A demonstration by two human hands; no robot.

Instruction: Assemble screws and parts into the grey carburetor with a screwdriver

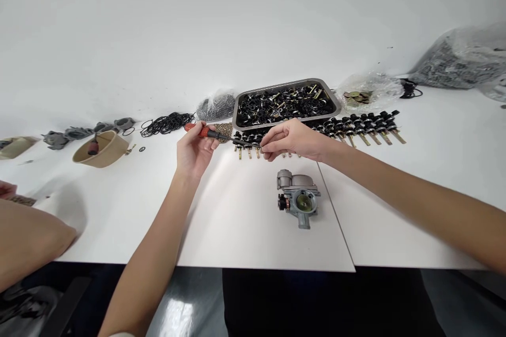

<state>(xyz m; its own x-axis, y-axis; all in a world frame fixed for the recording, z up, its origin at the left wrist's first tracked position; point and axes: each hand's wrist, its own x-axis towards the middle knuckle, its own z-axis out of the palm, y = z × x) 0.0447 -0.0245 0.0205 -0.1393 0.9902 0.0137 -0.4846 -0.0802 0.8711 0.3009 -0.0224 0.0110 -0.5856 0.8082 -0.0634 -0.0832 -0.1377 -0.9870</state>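
Two hands meet at one screwdriver in the head view: your left hand (197, 147) has its fingers curled around the red handle of the screwdriver (203, 131), and your right hand (282, 139) pinches, fingertips nearly closed, at the shaft's tip (whether a small part sits there, you cannot tell). Below your right hand, a metal carburetor (301, 197) lies on the white table (237, 221). Beyond your hands stands a metal tray (286, 87) of black parts.
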